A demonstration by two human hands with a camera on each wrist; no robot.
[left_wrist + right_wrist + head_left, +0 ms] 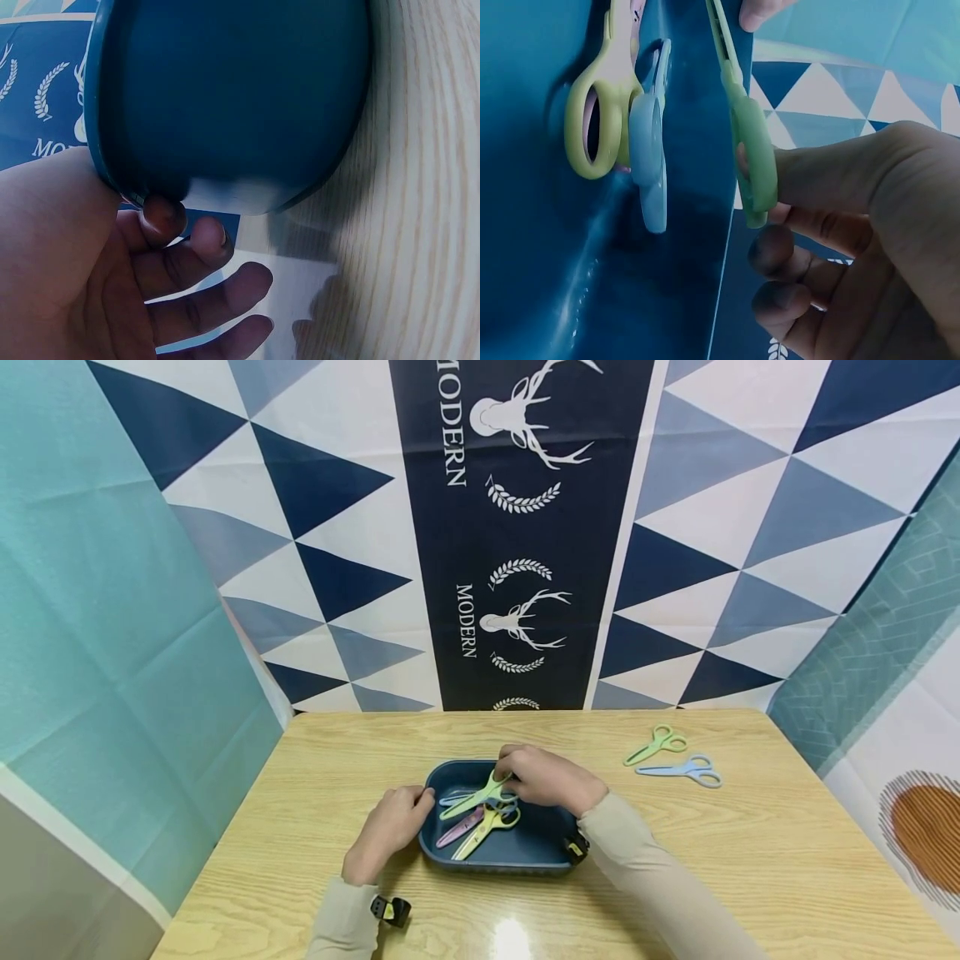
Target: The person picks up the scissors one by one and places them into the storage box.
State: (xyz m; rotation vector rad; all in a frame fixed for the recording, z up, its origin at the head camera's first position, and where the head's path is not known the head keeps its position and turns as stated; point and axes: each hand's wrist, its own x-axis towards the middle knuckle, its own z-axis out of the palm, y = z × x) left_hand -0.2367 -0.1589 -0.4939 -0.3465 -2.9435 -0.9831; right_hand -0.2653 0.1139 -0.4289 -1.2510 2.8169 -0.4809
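Observation:
My right hand [551,779] pinches a pair of green scissors [472,799] by the handle loops, above the far side of a dark blue plastic bin [540,843]. In the right wrist view the green scissors [755,157] hang from thumb and fingertips, blades inside the rim. My left hand [393,827] holds the bin's left rim; in the left wrist view its thumb and index finger are at the edge, other fingers spread outside. Yellow scissors [487,822], purple scissors [460,828] and blue scissors [646,139] lie in the bin, partly overlapping.
On the wooden table [315,827], right of the bin, lie another pair of green scissors [660,745] and light blue scissors [682,770]. A patterned cloth [517,677] hangs behind the table's back edge. Each wrist bears a small black camera.

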